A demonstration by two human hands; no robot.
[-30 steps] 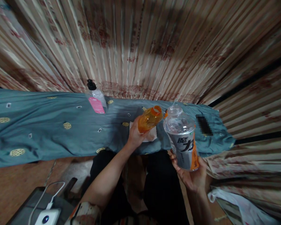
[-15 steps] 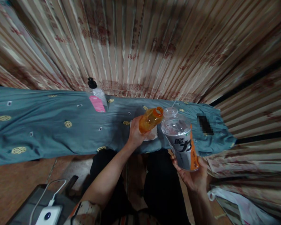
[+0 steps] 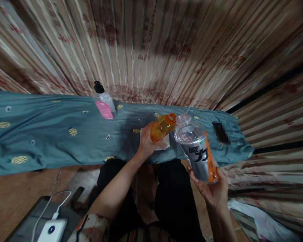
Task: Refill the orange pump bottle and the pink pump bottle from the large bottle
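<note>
My left hand (image 3: 145,143) is closed round an orange see-through bottle (image 3: 162,128), tilted to the right with its uncapped mouth up. Against the base of a larger clear plastic bottle (image 3: 198,158) my right hand (image 3: 214,188) is gripping from below. That bottle wears a silver and orange label and leans to the left. Its open neck is close beside the orange bottle's mouth; whether they touch I cannot tell. Under my left hand lies a white paper or tissue (image 3: 164,144), partly hidden. No stream of liquid shows between the mouths.
A pump bottle with a pink label (image 3: 104,107) stands on the teal cloth (image 3: 50,134) to the left. A blurred dark object (image 3: 221,132) lies at the right. Pleated curtains (image 3: 136,50) hang behind. A white device with a cable (image 3: 52,230) rests at the lower left.
The large bottle's base and my right hand have shifted slightly right, so the bottle leans a little more. My left hand and the orange bottle stay nearly in place.
</note>
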